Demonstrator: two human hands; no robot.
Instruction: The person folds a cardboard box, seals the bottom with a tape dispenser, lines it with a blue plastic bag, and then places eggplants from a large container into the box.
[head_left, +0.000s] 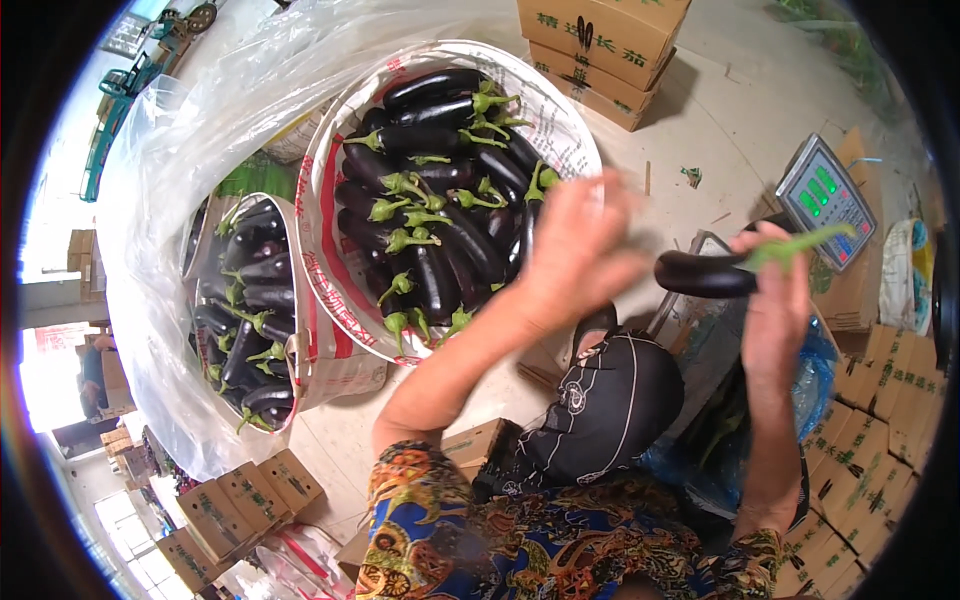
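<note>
My right hand (780, 307) grips a dark purple eggplant (705, 274) by its stem end, with the green stem pointing up and right. Blurred by motion, my left hand (589, 236) is over the right rim of a large round container lined with a white woven sack (559, 105). Its thumb stands apart from the fingers, and nothing shows in it. Many eggplants (435, 281) with green caps fill that container. Below my right forearm, a box lined with blue plastic film (817, 375) holds more eggplants, partly hidden by my arm and knee.
A digital scale display (825, 199) is lit at the right. An open woven sack of eggplants (259, 292) and clear plastic sheeting (154, 262) lie left. Printed cartons stand at the top (607, 37), right (855, 450) and lower left (240, 502).
</note>
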